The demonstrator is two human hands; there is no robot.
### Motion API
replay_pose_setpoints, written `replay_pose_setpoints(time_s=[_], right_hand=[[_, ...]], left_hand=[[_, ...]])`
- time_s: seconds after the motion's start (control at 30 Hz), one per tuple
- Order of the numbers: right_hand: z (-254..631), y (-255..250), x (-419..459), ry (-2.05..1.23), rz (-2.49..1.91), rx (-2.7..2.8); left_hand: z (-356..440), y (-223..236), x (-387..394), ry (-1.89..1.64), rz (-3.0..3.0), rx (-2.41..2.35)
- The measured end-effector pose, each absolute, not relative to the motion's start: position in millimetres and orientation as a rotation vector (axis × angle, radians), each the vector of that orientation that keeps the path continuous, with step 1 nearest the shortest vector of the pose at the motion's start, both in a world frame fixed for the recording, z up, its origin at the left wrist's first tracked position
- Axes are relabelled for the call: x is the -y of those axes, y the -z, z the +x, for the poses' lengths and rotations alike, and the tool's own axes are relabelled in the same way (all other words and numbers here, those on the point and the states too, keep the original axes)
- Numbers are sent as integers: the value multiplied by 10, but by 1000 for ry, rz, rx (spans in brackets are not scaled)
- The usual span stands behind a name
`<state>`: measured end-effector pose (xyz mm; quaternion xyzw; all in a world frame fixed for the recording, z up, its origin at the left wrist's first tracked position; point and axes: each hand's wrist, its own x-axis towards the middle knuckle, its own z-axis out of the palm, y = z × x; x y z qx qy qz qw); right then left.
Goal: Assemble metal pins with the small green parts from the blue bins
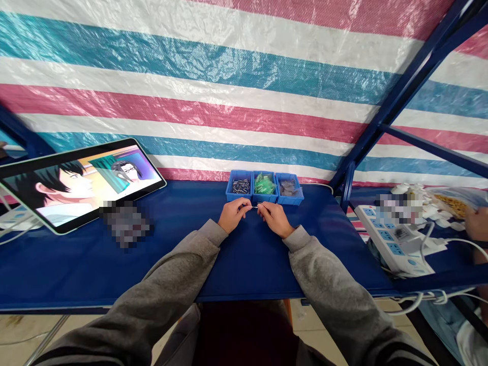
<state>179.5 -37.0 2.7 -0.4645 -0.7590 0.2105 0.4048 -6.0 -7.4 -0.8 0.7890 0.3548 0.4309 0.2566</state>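
Observation:
My left hand (233,214) and my right hand (275,217) meet fingertip to fingertip just above the blue table, both closed in a pinch. A small thin metallic piece (254,207) spans the gap between them; its exact kind is too small to make out. Right behind my hands stand three blue bins in a row. Dark and silvery screw-like metal pieces (241,186) lie in the left bin (229,194). Green plastic pieces (264,184) fill the middle bin (265,197). In the right bin (290,200) are greyish pieces (288,187) with clear plastic.
A tablet (82,185) playing a cartoon leans at the left, with a blurred-out dark object (127,226) before it. To the right are a white power strip (392,241) with cables, a blue metal frame (381,119) and another person's hand (476,223). Striped sheeting (229,112) hangs behind.

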Motion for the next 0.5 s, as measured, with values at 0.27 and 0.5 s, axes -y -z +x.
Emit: replay_pose_setpoints(time_s=[0.27, 0.5], right_hand=[[1785, 42, 341, -519, -1180, 1869], [1783, 61, 341, -490, -1158, 1893]], left_hand=[[-68, 1, 72, -1103, 2194, -1086], [-73, 32, 77, -1112, 2204, -1159]])
